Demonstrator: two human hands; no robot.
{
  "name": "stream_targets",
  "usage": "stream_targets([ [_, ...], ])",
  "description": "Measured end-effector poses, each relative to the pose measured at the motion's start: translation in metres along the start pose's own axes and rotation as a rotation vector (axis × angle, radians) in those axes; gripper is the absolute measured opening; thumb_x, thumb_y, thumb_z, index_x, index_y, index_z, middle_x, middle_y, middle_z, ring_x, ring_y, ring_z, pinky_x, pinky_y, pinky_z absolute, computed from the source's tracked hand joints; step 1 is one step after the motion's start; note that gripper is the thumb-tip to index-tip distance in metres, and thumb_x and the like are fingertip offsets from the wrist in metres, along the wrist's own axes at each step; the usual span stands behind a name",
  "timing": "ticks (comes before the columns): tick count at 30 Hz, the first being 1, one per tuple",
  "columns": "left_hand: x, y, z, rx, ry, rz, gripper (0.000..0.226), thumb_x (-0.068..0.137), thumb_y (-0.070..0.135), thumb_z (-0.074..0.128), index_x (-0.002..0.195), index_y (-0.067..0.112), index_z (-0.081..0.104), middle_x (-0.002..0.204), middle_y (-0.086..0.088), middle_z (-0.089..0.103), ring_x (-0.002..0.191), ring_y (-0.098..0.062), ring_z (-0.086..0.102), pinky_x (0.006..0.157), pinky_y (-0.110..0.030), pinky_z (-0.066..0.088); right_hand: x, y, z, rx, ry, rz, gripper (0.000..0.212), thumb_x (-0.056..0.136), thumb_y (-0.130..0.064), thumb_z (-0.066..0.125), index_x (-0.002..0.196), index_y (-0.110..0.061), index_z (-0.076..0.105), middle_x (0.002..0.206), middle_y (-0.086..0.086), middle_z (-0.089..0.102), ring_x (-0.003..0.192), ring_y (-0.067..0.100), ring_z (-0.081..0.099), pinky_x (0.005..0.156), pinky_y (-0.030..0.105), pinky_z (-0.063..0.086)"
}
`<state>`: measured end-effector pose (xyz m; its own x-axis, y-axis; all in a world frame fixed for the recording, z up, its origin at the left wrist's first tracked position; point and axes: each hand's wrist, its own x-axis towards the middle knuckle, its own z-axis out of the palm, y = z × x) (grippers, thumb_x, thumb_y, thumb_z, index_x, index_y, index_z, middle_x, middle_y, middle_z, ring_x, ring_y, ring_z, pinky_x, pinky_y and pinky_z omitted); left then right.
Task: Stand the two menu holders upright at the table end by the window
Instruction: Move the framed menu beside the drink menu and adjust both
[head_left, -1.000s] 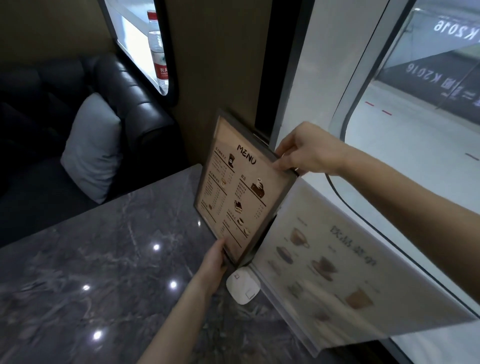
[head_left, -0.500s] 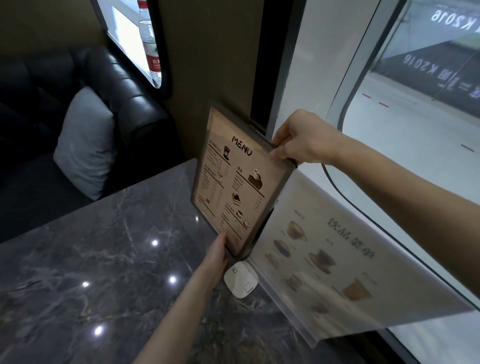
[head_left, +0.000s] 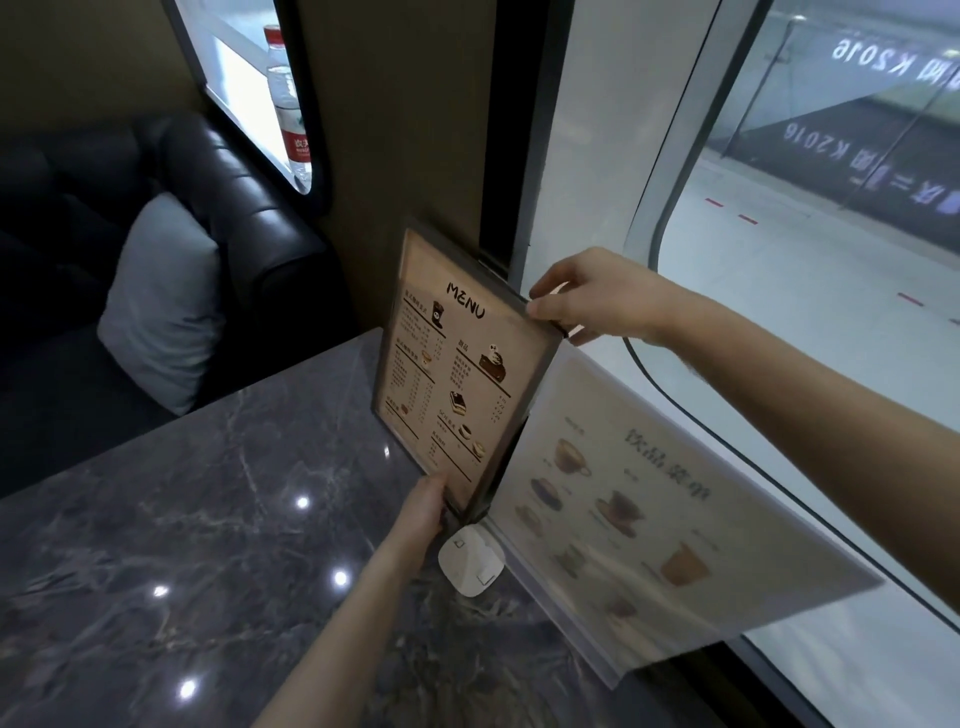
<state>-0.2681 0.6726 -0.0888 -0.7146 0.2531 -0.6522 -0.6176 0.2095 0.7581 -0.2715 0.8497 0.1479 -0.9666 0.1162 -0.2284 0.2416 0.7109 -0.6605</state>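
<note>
A dark-framed menu holder printed "MENU" stands upright at the far end of the grey marble table, against the wall by the window. My right hand pinches its top right corner. My left hand holds its bottom edge near the lower corner. To the right, a clear acrylic menu holder with drink pictures stands along the window side of the table, touching the framed holder's right edge.
A small white square device lies on the table just below the framed holder. A black leather sofa with a grey cushion sits beyond the table. A water bottle stands in a wall opening. The window runs along the right.
Both hands keep their grip on the framed holder, which stays in place. Only the head view has shifted slightly.
</note>
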Motion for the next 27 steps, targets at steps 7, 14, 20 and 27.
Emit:
stream_targets([
  [7, -0.051, 0.000, 0.015, 0.352, 0.239, 0.447, 0.026, 0.093, 0.014, 0.043, 0.098, 0.006, 0.067, 0.094, -0.004, 0.064, 0.090, -0.021, 0.059, 0.075, -0.029, 0.044, -0.048, 0.011, -0.008, -0.046, 0.245, -0.147, 0.024, 0.090, -0.021, 0.050, 0.110, -0.011, 0.058, 0.088, 0.005, 0.069, 0.076, 0.011, 0.066, 0.067, 0.019, 0.049],
  [14, -0.093, -0.076, 0.043, 0.705, 0.180, 0.654, 0.038, 0.093, 0.011, 0.044, 0.129, 0.002, 0.047, 0.137, -0.015, 0.047, 0.124, -0.028, 0.044, 0.097, -0.019, 0.023, -0.112, 0.038, -0.005, -0.059, 0.244, -0.059, 0.034, 0.092, -0.037, 0.041, 0.111, -0.016, 0.058, 0.096, 0.003, 0.068, 0.085, 0.016, 0.064, 0.079, 0.032, 0.051],
  [20, -0.092, -0.126, 0.067, 1.236, -0.052, 0.627, 0.081, 0.075, 0.052, -0.001, 0.148, 0.019, -0.002, 0.151, 0.003, -0.019, 0.140, -0.017, -0.020, 0.109, -0.031, -0.012, -0.135, 0.056, 0.008, -0.215, 0.126, -0.054, 0.041, 0.091, -0.044, 0.040, 0.123, -0.021, 0.051, 0.104, -0.001, 0.062, 0.094, 0.015, 0.055, 0.080, 0.028, 0.038],
  [27, -0.077, -0.133, 0.065, 1.387, -0.117, 0.564, 0.076, 0.082, 0.062, -0.008, 0.147, 0.022, -0.005, 0.153, 0.006, -0.017, 0.136, -0.012, -0.024, 0.116, -0.041, -0.005, -0.135, 0.061, 0.014, -0.267, 0.285, -0.148, 0.023, 0.092, -0.026, 0.047, 0.091, -0.013, 0.066, 0.058, -0.014, 0.053, 0.054, 0.004, 0.047, 0.054, 0.012, 0.033],
])
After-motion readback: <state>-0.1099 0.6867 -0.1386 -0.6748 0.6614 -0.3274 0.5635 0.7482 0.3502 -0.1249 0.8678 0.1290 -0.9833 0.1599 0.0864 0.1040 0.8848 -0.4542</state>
